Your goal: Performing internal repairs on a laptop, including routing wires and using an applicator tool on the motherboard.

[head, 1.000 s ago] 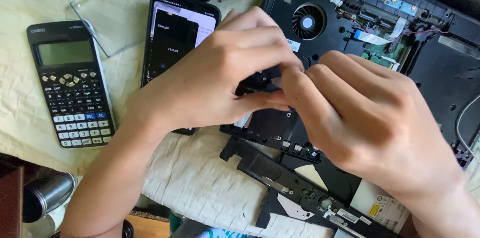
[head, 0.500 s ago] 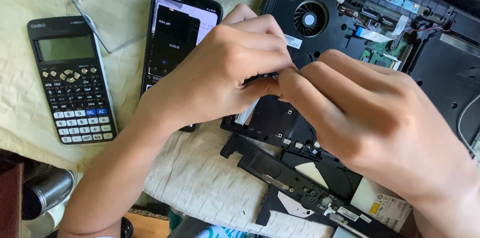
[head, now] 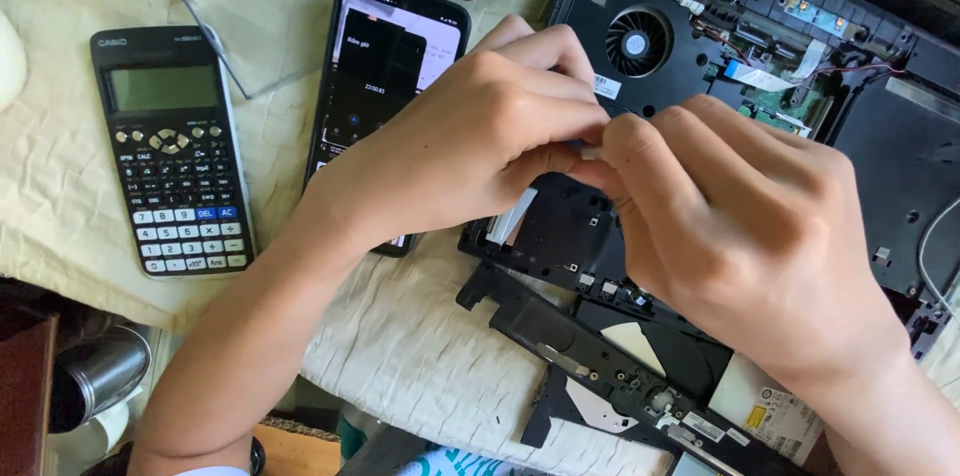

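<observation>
Laptop (head: 760, 86) lies opened up at the upper right of the frame, its cover off, so the round fan (head: 638, 41) and green board (head: 800, 101) show. That much looks done.

Nearest, at the bottom, loose black laptop pieces (head: 600, 376) lie on the cream cloth (head: 420, 346); they look already taken out. In the middle, the left hand (head: 470, 151) and right hand (head: 730, 226) meet over the laptop's lower edge. Both are curled tight, fingertips pinched together on something small and pale between them. I cannot tell what it is, so this step looks unfinished.

Farther left lie a black phone (head: 380, 66) and a calculator (head: 172, 151). At the top left sits a clear plastic sheet (head: 260, 16).
</observation>
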